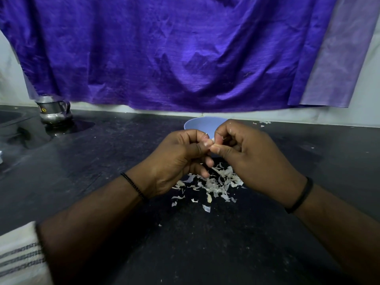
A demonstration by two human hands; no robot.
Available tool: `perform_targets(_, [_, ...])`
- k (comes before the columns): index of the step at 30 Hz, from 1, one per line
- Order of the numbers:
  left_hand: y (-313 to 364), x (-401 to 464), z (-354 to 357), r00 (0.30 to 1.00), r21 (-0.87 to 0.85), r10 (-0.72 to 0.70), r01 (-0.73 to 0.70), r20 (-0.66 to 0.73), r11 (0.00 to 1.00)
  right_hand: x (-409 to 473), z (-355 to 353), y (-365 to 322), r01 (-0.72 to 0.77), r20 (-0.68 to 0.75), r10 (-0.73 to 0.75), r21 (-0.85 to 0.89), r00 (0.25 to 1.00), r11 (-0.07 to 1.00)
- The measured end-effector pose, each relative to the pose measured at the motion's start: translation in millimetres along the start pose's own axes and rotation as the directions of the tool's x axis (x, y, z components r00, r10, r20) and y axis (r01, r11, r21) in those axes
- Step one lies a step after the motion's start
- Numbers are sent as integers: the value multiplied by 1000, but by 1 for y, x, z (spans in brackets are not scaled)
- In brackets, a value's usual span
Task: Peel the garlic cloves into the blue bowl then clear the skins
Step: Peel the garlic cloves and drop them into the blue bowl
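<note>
Left hand: fingers curled, thumb and forefinger tips pinching a garlic clove from its left side; a beaded black bracelet circles the wrist.

Right hand: fingers curled, thumb and forefinger pinching the same clove from the right, fingertips of both hands touching. A plain black band sits on this wrist. Small flecks of skin cling to the knuckles.

Garlic clove: only a pale sliver shows between the fingertips; whether it is partly peeled cannot be told. Held in the air, just in front of the bowl.

Blue bowl: pale blue, standing on the counter directly behind the hands, its near part hidden by them. Contents not visible.

Garlic skins: a loose heap of white papery scraps on the counter below and between the hands, with stray pieces scattered toward the viewer and a few more at the wall, right of the bowl.

Counter: dark, scuffed stone surface.

Steel jug: lidded, with handle, far left at the back, well apart from the bowl.

Purple cloth: hangs across the wall above the counter, its lower edge just over the bowl.

Striped white cloth: lower left corner, beside the left forearm.
</note>
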State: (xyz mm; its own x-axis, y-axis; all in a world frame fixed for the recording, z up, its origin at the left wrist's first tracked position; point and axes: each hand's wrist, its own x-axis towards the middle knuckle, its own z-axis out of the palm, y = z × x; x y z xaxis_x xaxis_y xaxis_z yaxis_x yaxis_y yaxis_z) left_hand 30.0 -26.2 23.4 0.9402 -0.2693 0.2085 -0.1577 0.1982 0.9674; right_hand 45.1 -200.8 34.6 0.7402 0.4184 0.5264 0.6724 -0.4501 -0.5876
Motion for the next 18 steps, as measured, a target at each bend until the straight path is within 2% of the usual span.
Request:
perform_targets(7, [-4,2,-1,999,10,15,-15,-39,1000,4,-4,9,-31,40,25,155,999,987])
perform_targets(14, [-1,2,-3,1000,29,-8,7,28,1000,1,-9,7,-84,89,53,396,995,914])
perform_targets(18, [-1,3,-4,999,50,-14,11,51,999,3,-8,9,-137,128,86,478,988,868])
